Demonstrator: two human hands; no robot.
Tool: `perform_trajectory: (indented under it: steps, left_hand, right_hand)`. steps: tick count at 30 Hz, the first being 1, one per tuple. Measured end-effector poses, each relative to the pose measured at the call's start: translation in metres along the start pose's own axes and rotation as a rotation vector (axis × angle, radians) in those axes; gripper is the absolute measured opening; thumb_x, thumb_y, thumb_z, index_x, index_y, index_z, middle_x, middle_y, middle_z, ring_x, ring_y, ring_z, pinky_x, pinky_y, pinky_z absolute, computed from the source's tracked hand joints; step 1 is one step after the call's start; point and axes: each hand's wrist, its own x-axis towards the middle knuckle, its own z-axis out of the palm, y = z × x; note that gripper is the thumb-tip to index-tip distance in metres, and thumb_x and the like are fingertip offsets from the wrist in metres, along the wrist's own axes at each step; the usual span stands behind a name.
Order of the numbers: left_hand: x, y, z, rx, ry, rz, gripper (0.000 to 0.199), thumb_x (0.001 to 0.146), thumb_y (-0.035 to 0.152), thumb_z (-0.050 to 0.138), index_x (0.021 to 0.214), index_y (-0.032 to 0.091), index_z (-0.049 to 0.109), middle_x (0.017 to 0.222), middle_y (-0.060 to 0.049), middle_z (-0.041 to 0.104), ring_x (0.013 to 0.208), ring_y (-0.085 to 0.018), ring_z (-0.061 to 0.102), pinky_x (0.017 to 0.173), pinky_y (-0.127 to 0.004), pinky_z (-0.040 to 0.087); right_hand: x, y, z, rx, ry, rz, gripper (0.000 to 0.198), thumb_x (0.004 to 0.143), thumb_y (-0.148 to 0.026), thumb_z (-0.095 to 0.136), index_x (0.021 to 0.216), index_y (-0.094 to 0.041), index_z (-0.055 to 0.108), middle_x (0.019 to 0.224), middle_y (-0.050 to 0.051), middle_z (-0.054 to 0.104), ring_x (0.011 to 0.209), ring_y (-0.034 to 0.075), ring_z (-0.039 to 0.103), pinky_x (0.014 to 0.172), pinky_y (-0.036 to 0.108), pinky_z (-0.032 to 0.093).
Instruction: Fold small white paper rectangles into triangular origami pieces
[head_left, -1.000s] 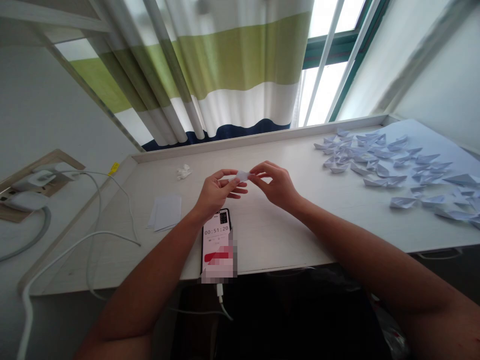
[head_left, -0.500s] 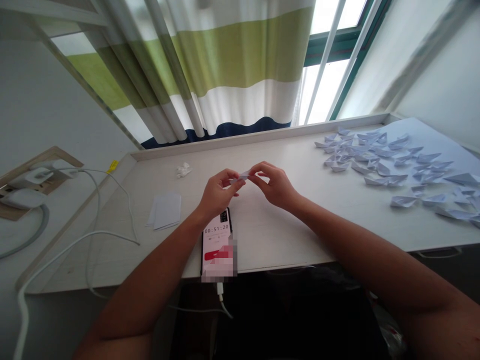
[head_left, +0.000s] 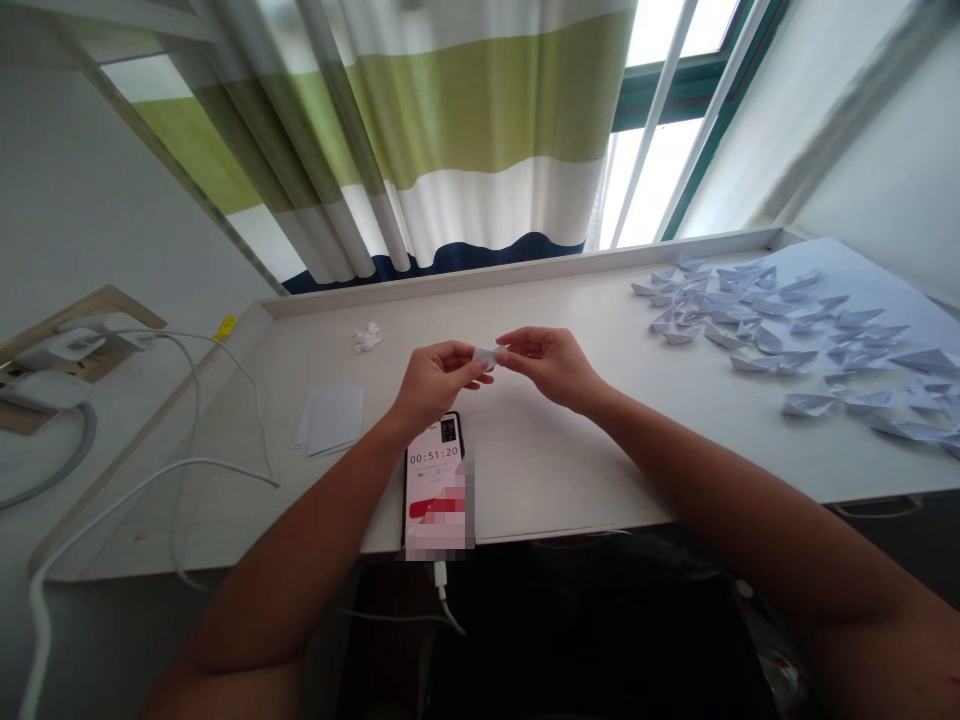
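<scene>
Between my two hands, above the middle of the desk, is a small folded piece of white paper [head_left: 488, 356]. My left hand [head_left: 439, 378] pinches its left side between thumb and fingers. The right end is pinched by the thumb and fingertips of my right hand [head_left: 553, 366]. The exact fold shape is too small to make out. Many folded paper boats [head_left: 750, 300] lie in a cluster at the right of the desk. Left of my left forearm lie a few flat white paper sheets [head_left: 335, 420].
A phone [head_left: 435, 480] showing a timer lies at the desk's front edge, with a charging plug [head_left: 440, 573] below it. Crumpled paper scraps [head_left: 367, 337] sit behind the sheets. White cables [head_left: 195, 400] run from the socket [head_left: 75, 350] across the left side.
The folded paper has turned, so more of its flat face shows. My right hand's fingers have shifted their hold slightly; my left hand stays at nearly the same place.
</scene>
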Motion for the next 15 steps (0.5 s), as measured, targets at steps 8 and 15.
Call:
perform_trajectory:
  steps: [8, 15]
  left_hand:
    - [0.0003, 0.0039, 0.0026, -0.096, 0.016, -0.06, 0.033, 0.073, 0.038, 0.098, 0.087, 0.015, 0.08, 0.082, -0.008, 0.084, 0.073, -0.022, 0.081, 0.075, -0.037, 0.064]
    - [0.0008, 0.0013, 0.0005, -0.047, 0.035, 0.01, 0.028, 0.076, 0.036, 0.095, 0.089, 0.016, 0.082, 0.08, -0.006, 0.083, 0.072, -0.021, 0.08, 0.07, -0.034, 0.063]
  right_hand:
    - [-0.0048, -0.0055, 0.0061, 0.031, 0.015, -0.076, 0.024, 0.088, -0.042, 0.085, 0.096, -0.02, 0.083, 0.087, 0.006, 0.082, 0.081, 0.021, 0.079, 0.081, 0.043, 0.066]
    - [-0.0012, -0.0059, -0.0009, 0.259, -0.127, 0.128, 0.041, 0.088, -0.059, 0.086, 0.09, -0.018, 0.082, 0.089, 0.008, 0.083, 0.085, 0.02, 0.08, 0.092, 0.045, 0.068]
